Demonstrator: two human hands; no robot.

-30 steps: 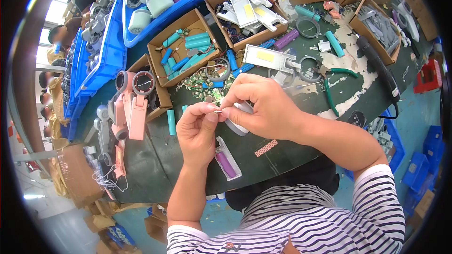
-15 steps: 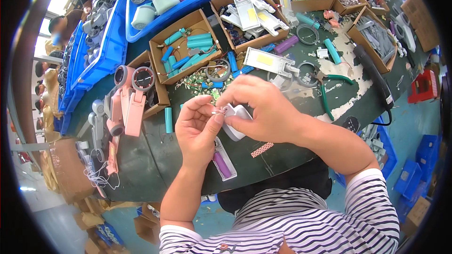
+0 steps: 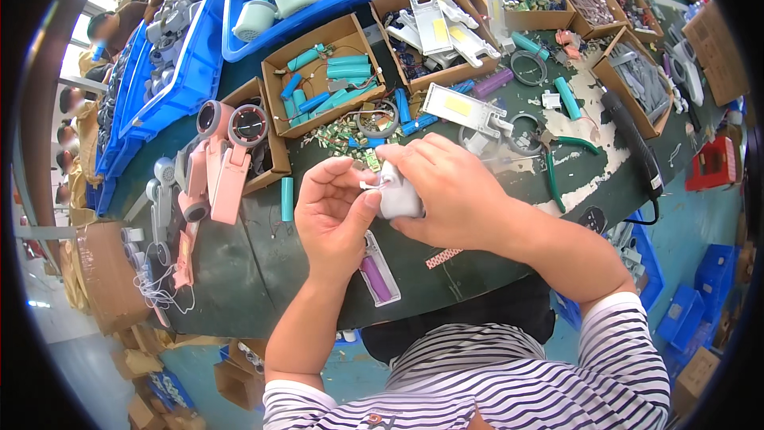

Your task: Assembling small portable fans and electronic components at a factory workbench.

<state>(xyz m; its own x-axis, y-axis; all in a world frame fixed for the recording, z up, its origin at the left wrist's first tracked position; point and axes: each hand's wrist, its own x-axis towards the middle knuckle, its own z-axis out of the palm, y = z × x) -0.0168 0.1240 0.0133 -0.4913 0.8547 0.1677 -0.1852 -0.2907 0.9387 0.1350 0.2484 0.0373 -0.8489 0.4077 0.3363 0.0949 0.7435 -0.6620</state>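
My right hand (image 3: 458,191) is closed around a smooth white rounded housing (image 3: 402,199), likely a small fan's part, above the near middle of the table. My left hand (image 3: 330,219) faces it, thumb and index finger pinched on a small white piece (image 3: 369,185) with thin wire at the housing's edge. The left hand's other fingers are loosely curled. Just below the hands lies an open white handle shell (image 3: 395,293) with a purple battery cell (image 3: 375,277) inside. A pink perforated strip (image 3: 442,257) sits right of the shell, partly below my right forearm.
Beyond the hands stand cardboard boxes of teal cells (image 3: 348,72) and white panels (image 3: 434,32). Pink handheld fans (image 3: 231,167) lie left. Green-handled pliers (image 3: 555,171) and a black corded tool (image 3: 634,143) lie right. Blue bins (image 3: 231,52) line the far left.
My right hand has turned the white housing, so its rounded side shows more now. The left hand keeps its pinch almost in place. The whole view has shifted slightly.
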